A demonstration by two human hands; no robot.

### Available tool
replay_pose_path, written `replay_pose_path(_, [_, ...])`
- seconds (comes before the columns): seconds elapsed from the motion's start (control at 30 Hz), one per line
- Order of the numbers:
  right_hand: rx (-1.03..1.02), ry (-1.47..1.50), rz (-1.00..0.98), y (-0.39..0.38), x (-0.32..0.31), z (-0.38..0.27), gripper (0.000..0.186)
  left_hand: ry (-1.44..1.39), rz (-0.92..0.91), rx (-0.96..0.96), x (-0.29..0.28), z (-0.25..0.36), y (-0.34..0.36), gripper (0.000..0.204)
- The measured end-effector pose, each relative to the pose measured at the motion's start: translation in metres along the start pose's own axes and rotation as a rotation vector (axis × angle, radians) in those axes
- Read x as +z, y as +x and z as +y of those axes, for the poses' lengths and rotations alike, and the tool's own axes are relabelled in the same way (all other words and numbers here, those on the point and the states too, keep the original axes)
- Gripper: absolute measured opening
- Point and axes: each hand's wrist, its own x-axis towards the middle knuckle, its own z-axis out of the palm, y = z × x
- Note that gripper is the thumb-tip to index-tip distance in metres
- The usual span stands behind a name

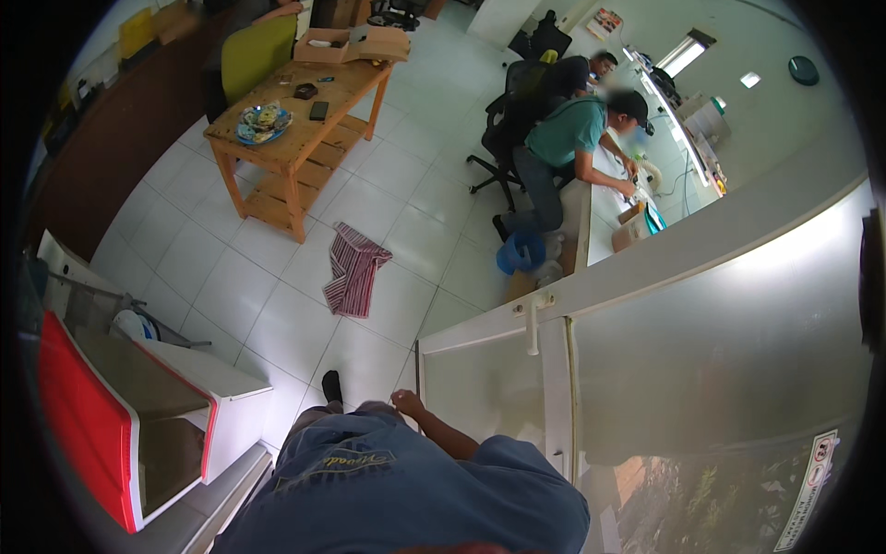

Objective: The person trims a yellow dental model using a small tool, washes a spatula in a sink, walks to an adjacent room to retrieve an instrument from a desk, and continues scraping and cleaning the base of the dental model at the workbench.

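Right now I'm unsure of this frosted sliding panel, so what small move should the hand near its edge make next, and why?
Probably close the right hand onto the near edge of the frosted glass sliding panel. That hand sits right beside the edge, fingers curled, seemingly not gripping yet, and the white handle is farther up. The left hand is out of view.

Striped cloth (353, 270) lay crumpled on the white tile floor (249, 295). Wooden surface (300, 111) behind it carried a plate (263, 123), a phone (318, 111) and an open cardboard box (351, 44). Blue bucket (521, 251) stood near two seated people (577, 129). Red-and-white cabinet (120, 425) at left.
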Motion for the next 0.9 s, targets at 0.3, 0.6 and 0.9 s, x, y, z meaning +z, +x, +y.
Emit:
replay_pose_path(0.3, [0.019, 0.351, 0.03, 0.088, -0.086, -0.072, 0.046, 0.353, -0.282, 0.103, 0.115, 0.162, 0.099, 0.086])
replay_pose_path(0.6, [0.264, 0.516, -0.18, 0.272, -0.222, -0.022, 0.062, 0.677, -0.579, -0.011, 0.288, 0.315, 0.185, 0.086])
replay_pose_path(0.9, [0.383, 0.246, 0.043, 0.398, -0.414, 0.057, 0.022, 0.486, -0.934, -0.345, 0.446, 0.482, 0.285, 0.085])
